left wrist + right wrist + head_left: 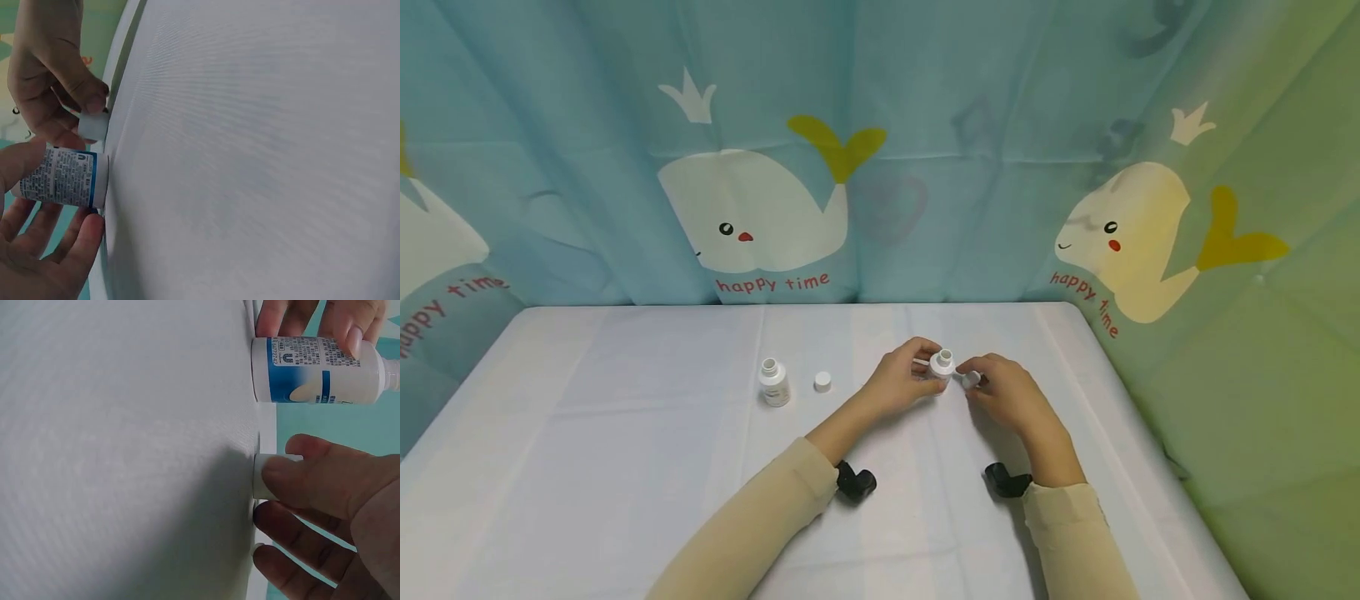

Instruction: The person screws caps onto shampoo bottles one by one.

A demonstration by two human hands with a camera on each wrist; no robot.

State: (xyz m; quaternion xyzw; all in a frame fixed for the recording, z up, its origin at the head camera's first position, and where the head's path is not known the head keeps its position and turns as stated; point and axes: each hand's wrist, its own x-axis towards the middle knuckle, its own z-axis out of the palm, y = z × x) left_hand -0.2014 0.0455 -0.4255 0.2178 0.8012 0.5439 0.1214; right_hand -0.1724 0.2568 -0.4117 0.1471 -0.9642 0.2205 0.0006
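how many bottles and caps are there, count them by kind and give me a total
Bottles: 2 (the held bottle in the left hand, the free-standing bottle)
Caps: 2 (the held cap in the right hand, the loose cap)
Total: 4

Table [625, 483]: pale, faintly striped cover, far corners rounded.
Left bottle [774, 387]: white, upright, uncapped.
Left cap [822, 382]: white, just right of left bottle, apart.
Right bottle [942, 368]: white, upright, uncapped, base on cover.
Right cap [972, 380]: white, beside right bottle.
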